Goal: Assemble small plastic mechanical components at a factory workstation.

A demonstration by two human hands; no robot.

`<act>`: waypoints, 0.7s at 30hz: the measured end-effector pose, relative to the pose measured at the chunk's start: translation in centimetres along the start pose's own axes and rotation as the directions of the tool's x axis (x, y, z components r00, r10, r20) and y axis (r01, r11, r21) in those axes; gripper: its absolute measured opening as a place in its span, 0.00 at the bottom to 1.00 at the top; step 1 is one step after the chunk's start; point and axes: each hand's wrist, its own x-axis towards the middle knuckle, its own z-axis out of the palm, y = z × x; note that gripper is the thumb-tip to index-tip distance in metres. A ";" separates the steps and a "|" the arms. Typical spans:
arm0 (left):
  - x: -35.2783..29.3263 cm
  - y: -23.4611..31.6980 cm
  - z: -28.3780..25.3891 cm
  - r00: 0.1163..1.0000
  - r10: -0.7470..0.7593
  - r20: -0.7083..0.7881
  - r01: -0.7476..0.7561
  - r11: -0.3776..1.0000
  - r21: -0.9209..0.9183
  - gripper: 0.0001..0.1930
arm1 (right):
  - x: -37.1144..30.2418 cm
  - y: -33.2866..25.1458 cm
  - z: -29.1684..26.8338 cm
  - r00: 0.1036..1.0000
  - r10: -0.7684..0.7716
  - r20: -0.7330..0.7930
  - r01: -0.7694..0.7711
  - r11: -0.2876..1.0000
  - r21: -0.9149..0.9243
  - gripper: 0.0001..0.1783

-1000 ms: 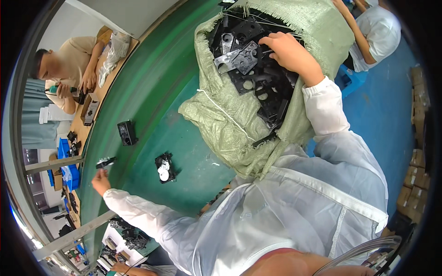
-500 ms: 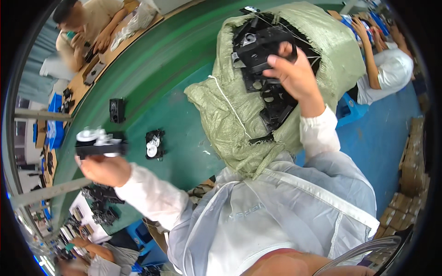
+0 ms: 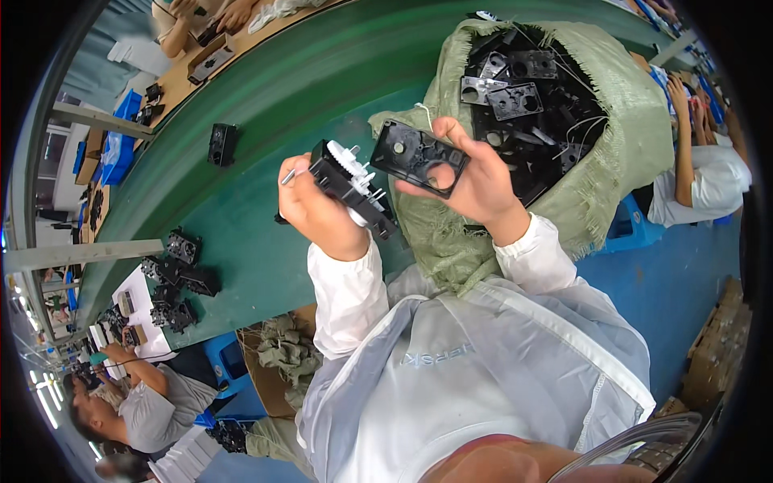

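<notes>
My left hand point(image 3: 322, 216) grips a black gear housing point(image 3: 354, 189) whose white plastic gears face the right. A short metal pin point(image 3: 288, 176) sticks out beside the fingers of that hand. In my right hand point(image 3: 491, 183) is a flat black plastic cover point(image 3: 415, 157) with round holes, its hollow side showing. The cover and the housing are held tilted, close together above the bench, with a small gap between them. Behind my right hand an open pale green woven sack point(image 3: 636, 129) holds many loose black plastic parts point(image 3: 515, 101).
A black housing point(image 3: 223, 145) lies on the green bench point(image 3: 250, 258). Several black assemblies point(image 3: 181, 278) are heaped at the left. A metal bar point(image 3: 97, 253) crosses there. Co-workers sit far left, lower left and right. A blue stool point(image 3: 624, 229) stands by the sack.
My right hand has come out from over the sack with the black cover. My left hand has brought the gear housing rightward, and the two parts are now close together.
</notes>
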 end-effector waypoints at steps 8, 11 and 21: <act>-0.4 -0.5 0.9 1.000 -0.019 -0.015 0.021 0.996 0.091 0.10 | 1.7 2.9 2.5 0.961 -0.277 0.017 0.228 0.755 -0.615 0.20; -0.2 -1.0 0.8 0.999 -0.041 -0.017 0.043 0.995 0.093 0.10 | 2.1 3.8 2.6 0.949 -0.309 0.056 0.274 0.729 -0.627 0.24; 0.0 -1.1 0.8 0.998 -0.057 -0.035 0.060 0.994 0.093 0.09 | 2.2 4.0 2.9 0.941 -0.322 0.099 0.314 0.732 -0.605 0.25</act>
